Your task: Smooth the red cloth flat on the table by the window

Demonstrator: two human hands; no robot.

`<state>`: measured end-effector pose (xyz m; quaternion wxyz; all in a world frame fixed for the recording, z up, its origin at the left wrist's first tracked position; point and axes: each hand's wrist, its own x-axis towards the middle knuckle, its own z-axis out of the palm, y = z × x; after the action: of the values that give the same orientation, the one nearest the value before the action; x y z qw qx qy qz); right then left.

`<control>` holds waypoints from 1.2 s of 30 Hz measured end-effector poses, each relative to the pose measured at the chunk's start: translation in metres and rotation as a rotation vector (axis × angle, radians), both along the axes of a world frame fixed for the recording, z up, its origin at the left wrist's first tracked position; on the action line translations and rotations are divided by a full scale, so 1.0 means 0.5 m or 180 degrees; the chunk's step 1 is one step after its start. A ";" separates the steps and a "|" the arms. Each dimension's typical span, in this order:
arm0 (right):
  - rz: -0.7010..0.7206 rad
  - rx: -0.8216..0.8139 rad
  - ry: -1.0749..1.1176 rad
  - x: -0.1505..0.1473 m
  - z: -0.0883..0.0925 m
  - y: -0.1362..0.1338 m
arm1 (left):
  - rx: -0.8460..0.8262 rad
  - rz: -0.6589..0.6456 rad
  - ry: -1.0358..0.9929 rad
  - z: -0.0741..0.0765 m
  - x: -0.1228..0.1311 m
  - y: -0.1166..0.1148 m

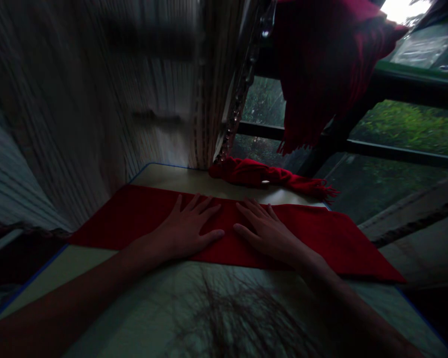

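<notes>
A flat red cloth (227, 236), perhaps a folded scarf, stretches across the pale table (164, 176), and its right end reaches the table's right edge. My left hand (188, 223) lies palm down on the middle of it, fingers spread. Close beside it, my right hand (263, 228) also rests flat on the cloth with its fingers apart. The two thumbs point toward each other with a small gap between them. Behind the cloth, a bunched red scarf (272, 176) with a fringed end lies along the far side of the table.
Another dark red fringed scarf (317, 74) hangs at the upper right before a window (406, 124) with dark bars. Pale striped curtains (160, 89) stand on the left and behind the table. Strands of hair (239, 313) cover part of the near tabletop. The light is dim.
</notes>
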<state>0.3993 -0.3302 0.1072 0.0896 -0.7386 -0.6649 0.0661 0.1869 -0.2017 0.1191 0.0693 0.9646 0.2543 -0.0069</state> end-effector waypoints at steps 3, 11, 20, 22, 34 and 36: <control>0.0001 0.0037 0.0011 0.000 -0.001 0.000 | 0.0054 -0.0016 -0.0064 -0.003 0.000 0.003; 0.0120 0.0196 0.0047 -0.014 0.003 0.002 | 0.0037 -0.0061 -0.0140 -0.010 -0.004 0.004; 0.0310 0.0272 0.0186 -0.014 -0.002 0.003 | 0.0058 -0.0156 -0.0447 0.006 0.003 0.004; 0.0323 0.0246 0.0184 -0.015 0.001 0.003 | 0.0036 -0.0142 -0.0456 0.004 0.004 0.006; 0.0152 0.0011 0.0100 -0.021 0.005 0.000 | -0.0047 -0.0115 -0.0227 -0.011 0.005 0.009; 0.0144 -0.0019 0.0079 -0.022 0.005 0.000 | -0.0055 -0.0094 -0.0167 -0.008 0.006 0.007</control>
<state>0.3886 -0.3300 0.1097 0.0941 -0.7227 -0.6801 0.0792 0.1899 -0.1984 0.1150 0.0841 0.9675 0.2381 0.0152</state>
